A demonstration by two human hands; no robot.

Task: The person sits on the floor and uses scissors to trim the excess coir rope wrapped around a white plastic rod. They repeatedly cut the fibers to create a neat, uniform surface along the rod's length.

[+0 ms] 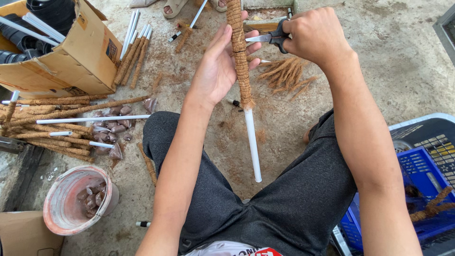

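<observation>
My left hand [215,66] holds a white pipe wrapped in brown coir rope [239,52], upright in front of me. The bare white lower end of the pipe [252,147] points down toward my lap. My right hand [315,35] grips black-handled scissors [265,38], whose blades point left and touch the wrapped pipe near its upper part. I sit on the concrete floor in dark grey trousers.
A cardboard box [80,57] with black pots and white pipes stands at upper left. Several coir-wrapped poles [47,128] lie at left beside small brown packets [113,125]. A bucket [64,204] holds more packets. Blue crates [422,175] sit at right. Another person's sandalled feet [175,7] show at top.
</observation>
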